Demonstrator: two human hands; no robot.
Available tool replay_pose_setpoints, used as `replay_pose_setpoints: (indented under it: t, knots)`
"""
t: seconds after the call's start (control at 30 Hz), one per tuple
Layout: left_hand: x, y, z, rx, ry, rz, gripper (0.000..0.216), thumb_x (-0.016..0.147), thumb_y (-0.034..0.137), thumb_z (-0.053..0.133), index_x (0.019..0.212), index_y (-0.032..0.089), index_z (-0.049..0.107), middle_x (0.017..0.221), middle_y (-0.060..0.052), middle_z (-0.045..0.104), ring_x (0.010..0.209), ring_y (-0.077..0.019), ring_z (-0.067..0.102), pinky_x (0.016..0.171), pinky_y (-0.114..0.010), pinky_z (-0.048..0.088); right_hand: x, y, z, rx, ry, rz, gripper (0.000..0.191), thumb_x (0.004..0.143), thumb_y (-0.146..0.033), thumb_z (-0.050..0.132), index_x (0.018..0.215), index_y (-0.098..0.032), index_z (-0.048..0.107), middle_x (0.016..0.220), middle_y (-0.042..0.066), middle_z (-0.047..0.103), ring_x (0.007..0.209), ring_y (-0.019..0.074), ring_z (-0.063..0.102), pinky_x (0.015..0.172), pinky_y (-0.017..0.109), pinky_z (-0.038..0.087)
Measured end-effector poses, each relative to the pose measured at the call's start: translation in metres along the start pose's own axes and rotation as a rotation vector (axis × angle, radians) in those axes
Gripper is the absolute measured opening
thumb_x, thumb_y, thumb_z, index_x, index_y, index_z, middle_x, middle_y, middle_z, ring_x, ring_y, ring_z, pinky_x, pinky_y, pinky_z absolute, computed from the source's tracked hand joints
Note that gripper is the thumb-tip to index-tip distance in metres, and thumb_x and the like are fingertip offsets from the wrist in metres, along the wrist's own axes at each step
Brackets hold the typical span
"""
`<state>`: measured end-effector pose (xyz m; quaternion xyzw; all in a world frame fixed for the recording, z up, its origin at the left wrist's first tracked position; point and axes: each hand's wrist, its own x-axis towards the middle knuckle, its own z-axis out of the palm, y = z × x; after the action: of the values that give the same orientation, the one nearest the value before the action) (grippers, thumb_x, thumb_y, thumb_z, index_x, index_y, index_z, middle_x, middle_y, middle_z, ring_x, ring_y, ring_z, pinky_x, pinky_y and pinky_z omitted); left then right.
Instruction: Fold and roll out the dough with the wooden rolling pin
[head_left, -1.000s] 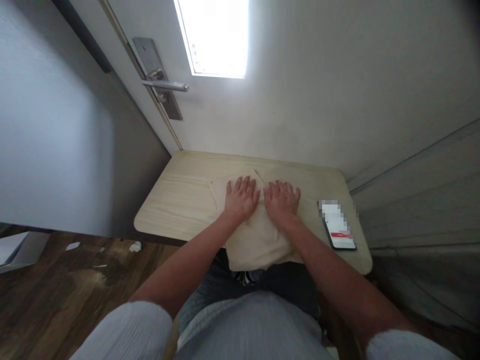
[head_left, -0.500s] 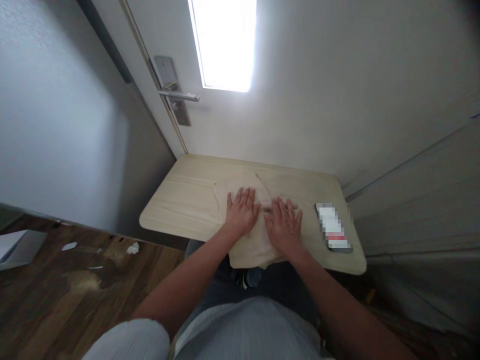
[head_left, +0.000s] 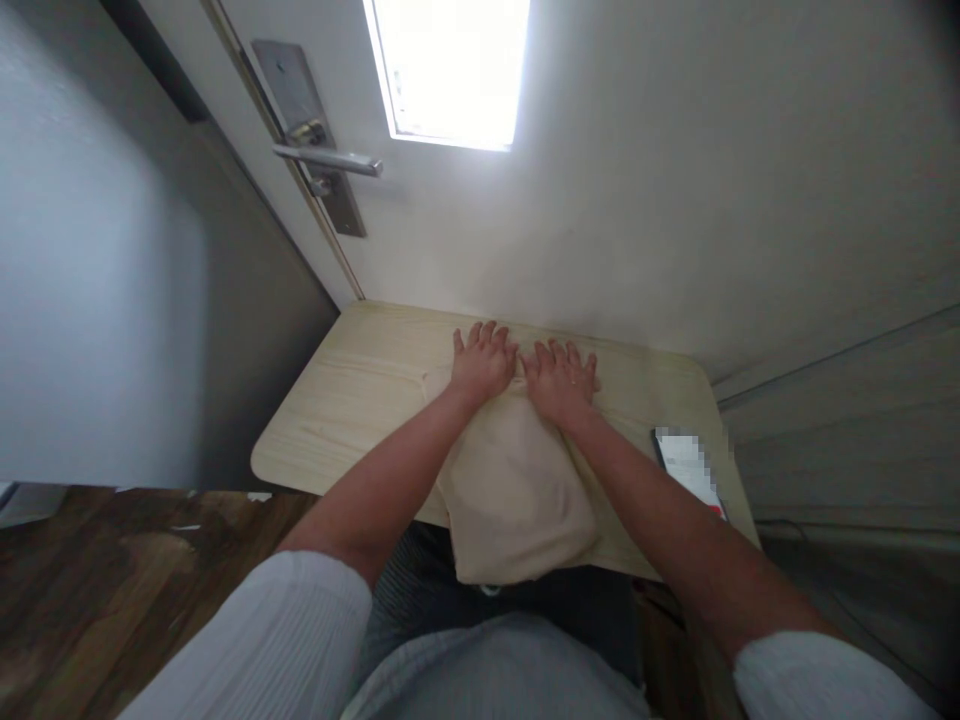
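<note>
A beige piece of cloth [head_left: 517,490] lies on the pale wooden table [head_left: 330,400], its near end hanging over the front edge toward my lap. Flat on its far end, my left hand [head_left: 485,360] has its fingers spread toward the door. Close beside it, my right hand [head_left: 561,380] presses down in the same way, fingers apart. Neither hand grips the cloth. What kind of cloth item it is, I cannot make out.
A phone [head_left: 686,465] lies at the table's right end. Behind the table stands a white door [head_left: 615,220] with a metal handle [head_left: 330,160] and a bright window. Scraps of paper lie on the wooden floor [head_left: 150,580] at left.
Both hands have slid away from me to the cloth's far end, staying flat. More of the cloth now shows between my forearms and over the front edge. The camera view has shifted.
</note>
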<state>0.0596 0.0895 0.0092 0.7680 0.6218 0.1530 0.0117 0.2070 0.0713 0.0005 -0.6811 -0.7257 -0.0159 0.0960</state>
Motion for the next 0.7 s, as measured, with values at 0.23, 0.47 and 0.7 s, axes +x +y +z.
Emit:
replay_pose_setpoints:
  t: [0.23, 0.47, 0.7]
  knots:
    - [0.038, -0.009, 0.002, 0.025, 0.054, 0.010, 0.051, 0.105, 0.040, 0.020, 0.113, 0.017, 0.065, 0.122, -0.015, 0.064, 0.118, -0.0293, 0.053, 0.104, -0.050, 0.036, 0.040, -0.001, 0.000, 0.035, -0.071, 0.000, 0.051, 0.100, -0.049, 0.028, 0.129, -0.025, 0.064, 0.136, 0.013, 0.060, 0.126, 0.0345, 0.048, 0.104, 0.059, 0.032]
    - [0.058, -0.012, -0.001, 0.043, 0.056, 0.032, 0.051, 0.105, 0.039, 0.020, 0.109, 0.017, 0.066, 0.118, -0.015, 0.065, 0.115, -0.0302, 0.053, 0.093, -0.047, 0.040, 0.059, -0.007, 0.000, 0.037, 0.004, 0.100, 0.052, 0.100, -0.046, 0.030, 0.121, -0.019, 0.068, 0.128, 0.018, 0.061, 0.119, 0.0341, 0.051, 0.096, 0.050, 0.040]
    - [0.031, -0.004, -0.007, 0.005, -0.006, 0.053, 0.050, 0.105, 0.041, 0.021, 0.113, 0.017, 0.064, 0.120, -0.015, 0.065, 0.117, -0.0285, 0.054, 0.098, -0.046, 0.040, 0.024, -0.008, -0.006, 0.033, 0.019, 0.063, 0.053, 0.101, -0.047, 0.027, 0.119, -0.019, 0.069, 0.122, 0.016, 0.066, 0.116, 0.0321, 0.052, 0.098, 0.049, 0.034]
